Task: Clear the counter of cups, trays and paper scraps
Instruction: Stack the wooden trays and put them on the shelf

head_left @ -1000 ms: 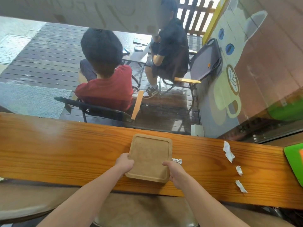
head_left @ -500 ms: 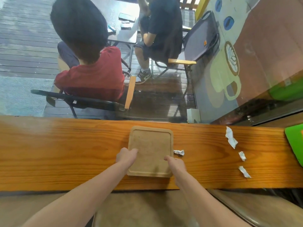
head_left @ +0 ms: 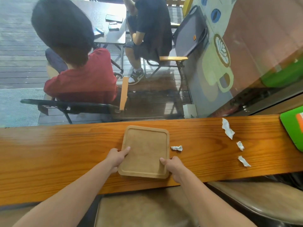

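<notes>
Both hands grip a square tan wooden tray (head_left: 146,149) on the orange-brown wooden counter (head_left: 49,153): left hand (head_left: 117,157) on its left edge, right hand (head_left: 173,166) on its right. Four crumpled white paper scraps (head_left: 227,128) lie to the right

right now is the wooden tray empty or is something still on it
Empty. The wooden tray shows only bare surface; the nearest paper scrap lies on the counter beside it.
</notes>
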Demonstrator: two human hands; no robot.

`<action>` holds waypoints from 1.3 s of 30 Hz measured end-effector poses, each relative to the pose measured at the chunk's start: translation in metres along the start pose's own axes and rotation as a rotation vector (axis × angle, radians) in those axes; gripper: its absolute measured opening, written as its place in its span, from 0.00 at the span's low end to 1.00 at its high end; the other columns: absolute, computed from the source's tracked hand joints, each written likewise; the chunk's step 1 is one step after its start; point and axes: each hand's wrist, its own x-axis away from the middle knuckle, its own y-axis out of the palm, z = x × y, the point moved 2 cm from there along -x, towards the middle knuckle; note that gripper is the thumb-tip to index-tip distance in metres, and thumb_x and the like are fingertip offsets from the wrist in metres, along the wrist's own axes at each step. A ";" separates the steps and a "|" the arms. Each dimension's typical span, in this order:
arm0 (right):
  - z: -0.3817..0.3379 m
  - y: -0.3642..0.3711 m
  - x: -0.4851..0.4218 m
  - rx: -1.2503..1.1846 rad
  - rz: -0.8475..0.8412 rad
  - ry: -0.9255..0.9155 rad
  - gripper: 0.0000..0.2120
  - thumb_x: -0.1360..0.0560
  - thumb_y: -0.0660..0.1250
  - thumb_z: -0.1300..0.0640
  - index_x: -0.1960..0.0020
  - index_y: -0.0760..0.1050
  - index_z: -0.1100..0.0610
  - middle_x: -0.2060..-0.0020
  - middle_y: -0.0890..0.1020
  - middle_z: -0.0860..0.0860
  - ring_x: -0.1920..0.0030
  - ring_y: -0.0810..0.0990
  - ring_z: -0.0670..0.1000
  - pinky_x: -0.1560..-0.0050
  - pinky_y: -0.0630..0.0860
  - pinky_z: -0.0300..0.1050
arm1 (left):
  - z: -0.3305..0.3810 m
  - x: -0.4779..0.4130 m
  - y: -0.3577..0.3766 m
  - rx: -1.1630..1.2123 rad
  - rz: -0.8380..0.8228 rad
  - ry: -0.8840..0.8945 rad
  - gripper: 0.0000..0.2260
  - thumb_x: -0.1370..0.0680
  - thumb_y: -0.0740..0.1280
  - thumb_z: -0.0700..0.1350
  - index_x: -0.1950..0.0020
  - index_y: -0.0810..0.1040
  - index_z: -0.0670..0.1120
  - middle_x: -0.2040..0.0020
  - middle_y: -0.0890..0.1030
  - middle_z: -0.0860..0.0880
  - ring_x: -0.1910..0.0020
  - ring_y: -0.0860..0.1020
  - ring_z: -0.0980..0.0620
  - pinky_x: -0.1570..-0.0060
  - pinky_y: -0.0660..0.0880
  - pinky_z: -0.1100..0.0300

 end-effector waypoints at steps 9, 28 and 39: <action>0.024 -0.068 0.061 -0.282 -0.091 -0.089 0.31 0.26 0.74 0.55 0.29 0.64 0.63 0.38 0.78 0.59 0.41 0.78 0.60 0.42 0.79 0.57 | 0.029 0.086 0.027 -0.095 -0.180 0.185 0.25 0.24 0.71 0.53 0.34 0.72 0.37 0.43 0.81 0.39 0.45 0.80 0.40 0.45 0.80 0.43; 0.298 -0.363 0.237 -0.997 0.120 -0.490 0.16 0.22 0.66 0.60 0.35 0.76 0.64 0.40 0.82 0.62 0.38 0.79 0.62 0.32 0.72 0.59 | -0.024 0.348 0.368 -0.453 -0.429 0.792 0.34 0.23 0.61 0.67 0.31 0.72 0.41 0.46 0.81 0.45 0.51 0.81 0.45 0.52 0.78 0.51; 0.522 -0.463 0.276 -1.094 0.658 -0.193 0.43 0.27 0.60 0.28 0.23 0.61 0.57 0.29 0.72 0.58 0.31 0.72 0.63 0.31 0.69 0.62 | -0.178 0.463 0.580 -0.867 -0.747 0.762 0.32 0.23 0.60 0.67 0.37 0.77 0.39 0.50 0.82 0.44 0.53 0.81 0.44 0.50 0.77 0.50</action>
